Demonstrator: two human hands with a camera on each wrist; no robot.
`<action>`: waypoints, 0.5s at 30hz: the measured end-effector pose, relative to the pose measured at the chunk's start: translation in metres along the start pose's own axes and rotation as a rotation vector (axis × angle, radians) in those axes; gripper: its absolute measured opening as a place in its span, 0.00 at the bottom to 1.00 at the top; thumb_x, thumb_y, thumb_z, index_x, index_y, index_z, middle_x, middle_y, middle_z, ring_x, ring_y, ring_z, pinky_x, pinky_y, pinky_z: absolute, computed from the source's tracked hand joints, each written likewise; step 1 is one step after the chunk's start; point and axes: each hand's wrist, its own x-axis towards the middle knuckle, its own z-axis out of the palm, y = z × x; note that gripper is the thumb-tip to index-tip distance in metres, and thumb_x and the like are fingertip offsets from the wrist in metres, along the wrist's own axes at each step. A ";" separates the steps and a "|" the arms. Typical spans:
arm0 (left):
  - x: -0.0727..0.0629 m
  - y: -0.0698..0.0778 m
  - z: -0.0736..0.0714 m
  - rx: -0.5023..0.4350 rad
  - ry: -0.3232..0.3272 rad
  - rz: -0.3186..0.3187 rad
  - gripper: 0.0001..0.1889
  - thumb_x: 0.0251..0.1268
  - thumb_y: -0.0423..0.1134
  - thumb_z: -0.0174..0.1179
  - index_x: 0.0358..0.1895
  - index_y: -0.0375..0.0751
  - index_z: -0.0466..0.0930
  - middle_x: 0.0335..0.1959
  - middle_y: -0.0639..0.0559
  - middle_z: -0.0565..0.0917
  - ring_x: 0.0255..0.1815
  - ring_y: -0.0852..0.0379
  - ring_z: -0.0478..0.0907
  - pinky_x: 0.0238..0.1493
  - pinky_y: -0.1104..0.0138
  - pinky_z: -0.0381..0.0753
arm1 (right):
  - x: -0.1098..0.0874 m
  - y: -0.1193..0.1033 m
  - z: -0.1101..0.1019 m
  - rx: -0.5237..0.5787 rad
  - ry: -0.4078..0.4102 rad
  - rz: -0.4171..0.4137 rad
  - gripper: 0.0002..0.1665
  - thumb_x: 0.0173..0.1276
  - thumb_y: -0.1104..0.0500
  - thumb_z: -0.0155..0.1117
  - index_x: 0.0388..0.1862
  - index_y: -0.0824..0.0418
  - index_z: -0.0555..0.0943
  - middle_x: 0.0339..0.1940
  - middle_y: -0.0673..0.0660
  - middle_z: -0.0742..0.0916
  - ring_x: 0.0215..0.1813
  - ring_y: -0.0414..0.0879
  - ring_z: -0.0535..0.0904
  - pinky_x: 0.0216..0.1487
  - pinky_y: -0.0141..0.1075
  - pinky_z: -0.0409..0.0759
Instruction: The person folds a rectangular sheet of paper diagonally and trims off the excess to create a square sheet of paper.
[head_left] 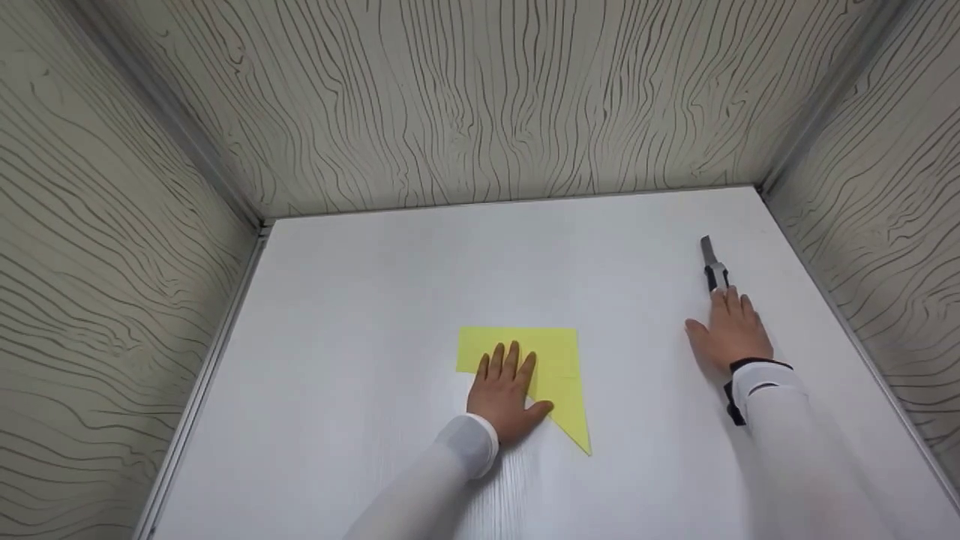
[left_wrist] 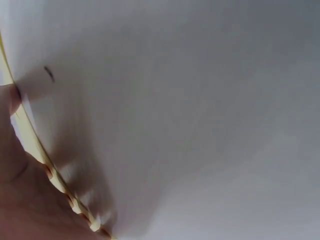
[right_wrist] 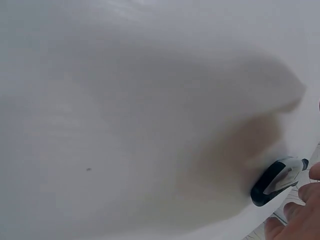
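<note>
Flat on the folded yellow paper lies my left hand, its fingers spread and straight. One pointed corner of the paper sticks out toward me, past the thumb. The left wrist view shows the paper's thin edge under the fingers. At the right, my right hand reaches forward with fingers extended and thumb out to the side. Its fingertips are right at the near end of a box cutter, whose blade points away from me. The black and grey handle shows beside the fingers in the right wrist view.
The white tabletop lies under both hands. Wood-patterned panels stand along its back and both sides, with a metal edge strip at the left.
</note>
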 end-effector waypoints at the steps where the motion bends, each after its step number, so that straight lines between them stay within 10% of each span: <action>1: 0.000 0.000 0.001 -0.002 0.001 0.001 0.46 0.71 0.75 0.41 0.85 0.56 0.47 0.85 0.48 0.46 0.84 0.46 0.39 0.81 0.51 0.40 | 0.000 0.001 0.000 0.008 -0.014 0.009 0.53 0.80 0.41 0.49 0.78 0.81 0.43 0.78 0.83 0.43 0.77 0.80 0.36 0.75 0.69 0.39; 15: 0.004 -0.002 -0.008 -0.007 0.015 -0.003 0.46 0.68 0.74 0.46 0.81 0.49 0.59 0.83 0.43 0.52 0.84 0.46 0.43 0.81 0.50 0.39 | 0.000 0.003 0.002 0.035 -0.092 0.032 0.47 0.83 0.46 0.43 0.79 0.80 0.41 0.78 0.82 0.43 0.78 0.79 0.38 0.73 0.70 0.44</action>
